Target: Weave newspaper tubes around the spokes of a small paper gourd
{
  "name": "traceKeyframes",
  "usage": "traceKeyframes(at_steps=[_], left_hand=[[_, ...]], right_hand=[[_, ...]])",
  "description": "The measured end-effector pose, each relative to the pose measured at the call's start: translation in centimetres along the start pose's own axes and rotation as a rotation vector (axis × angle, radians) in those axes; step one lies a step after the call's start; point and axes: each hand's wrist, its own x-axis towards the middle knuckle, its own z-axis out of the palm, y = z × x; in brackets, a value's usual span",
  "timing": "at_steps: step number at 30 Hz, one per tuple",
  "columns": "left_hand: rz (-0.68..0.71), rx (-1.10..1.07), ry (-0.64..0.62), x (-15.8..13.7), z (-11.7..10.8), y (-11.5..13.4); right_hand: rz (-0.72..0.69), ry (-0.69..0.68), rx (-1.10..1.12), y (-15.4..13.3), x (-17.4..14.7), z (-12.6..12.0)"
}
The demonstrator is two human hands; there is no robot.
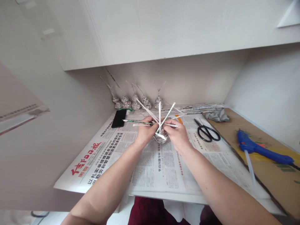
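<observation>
Between my two hands is a small woven paper basket (159,138), its round body made of twisted newspaper strips. Several rolled paper sticks (167,117) fan upward and outward from its top. From the left, my left hand (145,131) grips the woven piece and its sticks, thumb and fingers closed near the rim. My right hand (176,132) closes on the opposite side, fingers pinching at the base of the sticks. Fingertips and the far side of the weave are partly hidden.
Newspaper (150,175) covers the table. Black scissors (206,131) lie to the right, a phone (119,118) to the left. A blue glue gun (262,150) rests on cardboard (269,187). Several finished woven gourds (135,102) and long paper sticks (194,108) line the back, near a grey cloth (217,115).
</observation>
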Motion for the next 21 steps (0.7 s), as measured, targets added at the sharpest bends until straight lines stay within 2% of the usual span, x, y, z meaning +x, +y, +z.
traceKeyframes(at_steps=[5, 11, 17, 21], left_hand=[[0.024, 0.014, 0.029, -0.3, 0.3, 0.3], [-0.029, -0.041, 0.077, -0.1, 0.5, -0.9], [0.043, 0.048, 0.109, 0.1, 0.3, -0.9], [0.063, 0.116, 0.095, 0.1, 0.2, -0.7]], right_hand=[[0.03, 0.017, 0.038, -0.1, -0.3, 0.2], [0.09, 0.06, 0.12, -0.6, -0.4, 0.6], [0.108, 0.008, 0.268, -1.2, -0.4, 0.8], [0.153, 0.041, 0.3, -1.3, -0.4, 0.9]])
